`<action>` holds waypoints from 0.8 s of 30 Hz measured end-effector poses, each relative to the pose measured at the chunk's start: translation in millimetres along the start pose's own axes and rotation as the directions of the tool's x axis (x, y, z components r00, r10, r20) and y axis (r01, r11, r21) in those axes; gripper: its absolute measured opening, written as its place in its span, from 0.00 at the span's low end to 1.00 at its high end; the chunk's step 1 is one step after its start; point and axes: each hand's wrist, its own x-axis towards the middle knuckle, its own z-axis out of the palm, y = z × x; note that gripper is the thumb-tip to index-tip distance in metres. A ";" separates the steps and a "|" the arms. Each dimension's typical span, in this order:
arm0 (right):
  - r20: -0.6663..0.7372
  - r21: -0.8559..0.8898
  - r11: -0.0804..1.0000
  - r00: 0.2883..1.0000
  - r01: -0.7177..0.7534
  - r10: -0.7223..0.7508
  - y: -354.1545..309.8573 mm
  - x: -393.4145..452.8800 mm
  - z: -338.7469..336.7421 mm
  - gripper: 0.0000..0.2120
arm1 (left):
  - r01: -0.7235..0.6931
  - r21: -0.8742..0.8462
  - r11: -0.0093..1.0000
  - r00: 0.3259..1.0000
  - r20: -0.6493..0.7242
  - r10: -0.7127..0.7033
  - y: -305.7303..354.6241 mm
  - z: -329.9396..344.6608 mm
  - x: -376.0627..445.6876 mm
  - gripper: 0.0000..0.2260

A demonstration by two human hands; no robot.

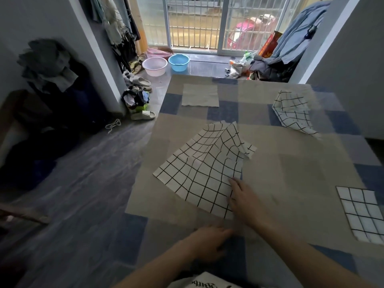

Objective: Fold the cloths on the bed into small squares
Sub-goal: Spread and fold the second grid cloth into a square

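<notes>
A white cloth with a black grid [204, 169] lies rumpled in the middle of the bed, its far part bunched up. My right hand [246, 201] rests flat on the cloth's near right corner, fingers apart. My left hand [209, 241] sits on the bedspread just below that corner, fingers pointing right, holding nothing I can see. A second grid cloth [294, 112] lies crumpled at the far right. A folded grid cloth [362, 213] lies flat at the near right edge. A plain beige cloth [200, 95] lies flat at the far end of the bed.
The bed [291, 173] has a beige and blue checked cover. Its left edge drops to a grey floor with slippers [143, 115], a pile of clothes and two basins [154, 66]. A wall runs along the right side.
</notes>
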 end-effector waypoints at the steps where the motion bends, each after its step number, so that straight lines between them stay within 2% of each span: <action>1: 0.063 -0.062 0.998 0.998 0.031 -0.027 1.2 0.7 1.9 0.30 | 0.011 -0.048 0.999 0.998 -0.062 -0.014 -6.4 -2.0 -4.0 0.19; 3: 0.212 -0.176 0.982 0.977 0.071 -0.032 2.3 0.3 8.6 0.29 | 0.073 -0.137 0.988 0.972 -0.214 -0.102 -26.1 -7.6 -13.5 0.21; 5: 0.297 -0.215 0.975 0.955 0.063 0.003 0.4 -1.6 14.6 0.30 | 0.163 -0.141 0.977 0.906 -0.372 -0.204 -52.5 -17.8 -21.9 0.22; 7: 0.272 -0.218 0.975 0.962 0.045 0.016 -2.5 -3.8 19.6 0.29 | 0.251 -0.123 0.960 0.858 -0.431 -0.280 -79.1 -32.7 -30.3 0.22; 9: 0.207 -0.206 0.978 0.978 0.030 0.014 -5.1 -6.1 23.3 0.26 | 0.300 -0.069 0.951 0.838 -0.457 -0.297 -104.5 -49.6 -35.6 0.21; 15: 0.133 -0.270 0.960 0.990 0.075 -0.040 -10.7 -26.2 25.6 0.23 | 0.375 0.022 0.927 0.861 -0.379 -0.340 -132.3 -90.6 -21.5 0.23; 18: 0.191 -0.184 0.977 0.979 0.104 -0.068 -8.7 -40.6 31.8 0.16 | 0.327 0.063 0.943 0.899 -0.327 -0.290 -129.0 -85.9 1.2 0.24; 20: 0.217 -0.106 0.994 0.976 0.040 -0.016 -4.5 -46.7 31.9 0.18 | 0.317 0.074 0.946 0.920 -0.265 -0.288 -127.6 -78.1 14.3 0.25; 24: 0.090 -0.028 1.000 0.996 0.011 -0.008 5.2 -50.4 23.3 0.13 | 0.335 0.168 0.927 0.942 -0.088 -0.324 -130.0 -60.7 24.3 0.27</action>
